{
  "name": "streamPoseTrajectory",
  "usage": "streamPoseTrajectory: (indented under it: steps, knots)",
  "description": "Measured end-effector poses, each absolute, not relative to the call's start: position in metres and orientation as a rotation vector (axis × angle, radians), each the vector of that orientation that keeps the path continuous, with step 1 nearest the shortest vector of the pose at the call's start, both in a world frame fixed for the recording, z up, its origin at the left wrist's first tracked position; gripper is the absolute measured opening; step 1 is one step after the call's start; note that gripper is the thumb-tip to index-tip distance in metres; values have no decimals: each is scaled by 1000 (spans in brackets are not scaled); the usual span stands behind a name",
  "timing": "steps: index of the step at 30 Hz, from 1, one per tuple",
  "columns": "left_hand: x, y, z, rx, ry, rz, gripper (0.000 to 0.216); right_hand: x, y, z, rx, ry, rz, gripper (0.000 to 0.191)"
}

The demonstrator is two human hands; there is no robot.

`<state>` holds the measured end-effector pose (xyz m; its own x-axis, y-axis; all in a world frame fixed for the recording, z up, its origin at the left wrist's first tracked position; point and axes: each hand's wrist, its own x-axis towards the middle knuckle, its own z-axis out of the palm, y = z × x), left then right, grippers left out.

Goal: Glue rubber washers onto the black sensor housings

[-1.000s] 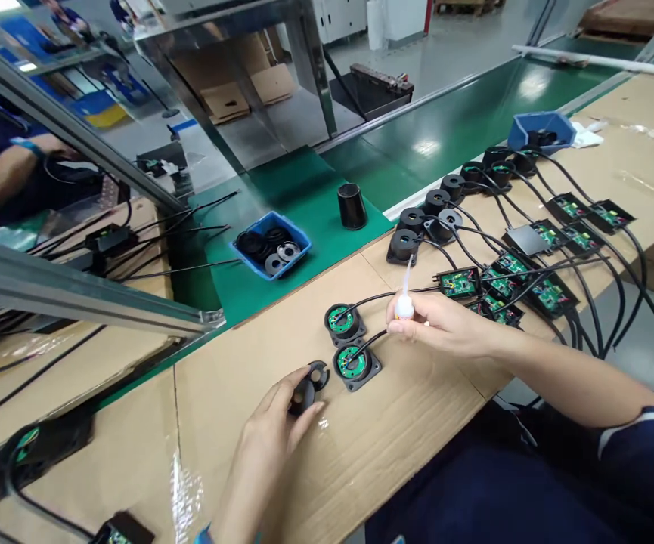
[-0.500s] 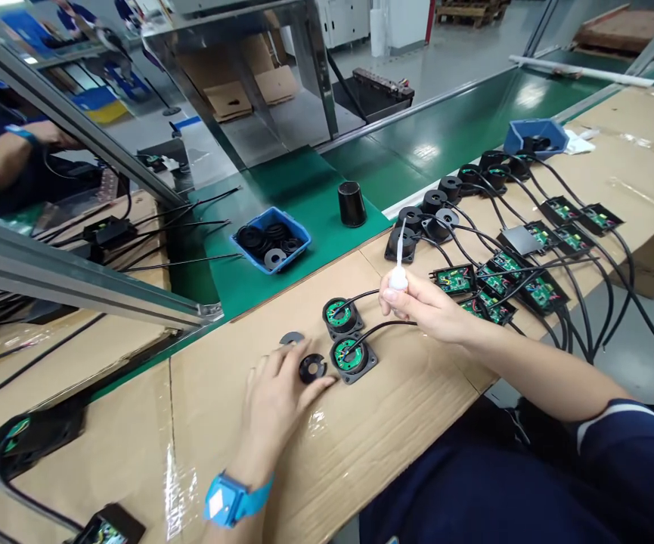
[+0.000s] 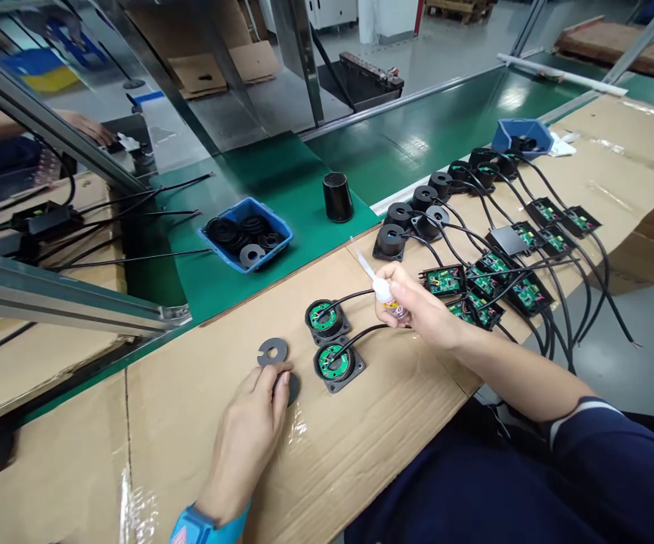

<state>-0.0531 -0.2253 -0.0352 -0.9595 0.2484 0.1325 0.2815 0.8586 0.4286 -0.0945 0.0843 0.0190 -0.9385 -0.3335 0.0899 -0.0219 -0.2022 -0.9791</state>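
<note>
My right hand (image 3: 420, 302) grips a small white bottle (image 3: 390, 298) with a long thin nozzle, tilted up and to the left. My left hand (image 3: 252, 408) has its fingers and thumb closed on a black slotted disc (image 3: 288, 388), partly hidden by them, low over the cardboard. Just beyond it lies a second slotted disc (image 3: 273, 351), dark grey. To the right of the discs stand two round black housings, a near one (image 3: 339, 364) and a far one (image 3: 327, 319). Green circuit boards show inside both, and a black cable leaves each.
A blue bin (image 3: 286, 240) of black rings and a black cup-shaped piece (image 3: 338, 198) stand on the green mat. Several housings (image 3: 390, 242) and boxed circuit boards (image 3: 445, 281) with cables spread to the right. At left, a metal frame post (image 3: 66, 283) borders a co-worker's bench.
My left hand has closed on the black disc, which now lies differently. The bottle has tipped from nozzle upright to leaning left. The whole view has shifted slightly.
</note>
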Motion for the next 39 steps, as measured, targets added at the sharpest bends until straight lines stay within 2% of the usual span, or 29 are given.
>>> streamPoseTrajectory:
  steps: [4,8,14,18,23,27,33,39]
  knots:
    - [-47,-216,-29,-257,-2865,-649,47,-100,82,22,-307,1773,-2324,43]
    - [-40,-182,-27,-338,-2790,-862,67,-109,70,34,-191,1705,-2426,47]
    - [-38,-148,-31,-452,-2712,-982,47,-116,59,36,-70,1506,-2548,52]
    - [-29,-152,-23,-516,-2526,-1024,49,-114,66,30,-50,1537,-2581,48]
    - [-21,-156,-11,-606,-2500,-888,61,-106,68,30,-21,1586,-2640,49]
    - [-18,-156,-6,-694,-2524,-804,63,-95,65,26,-156,1682,-2669,44]
    - [-16,-155,1,-758,-2491,-724,64,-80,62,20,-491,1881,-2651,27]
    - [-13,-156,0,-795,-2485,-684,73,-81,60,30,-622,1823,-2568,30]
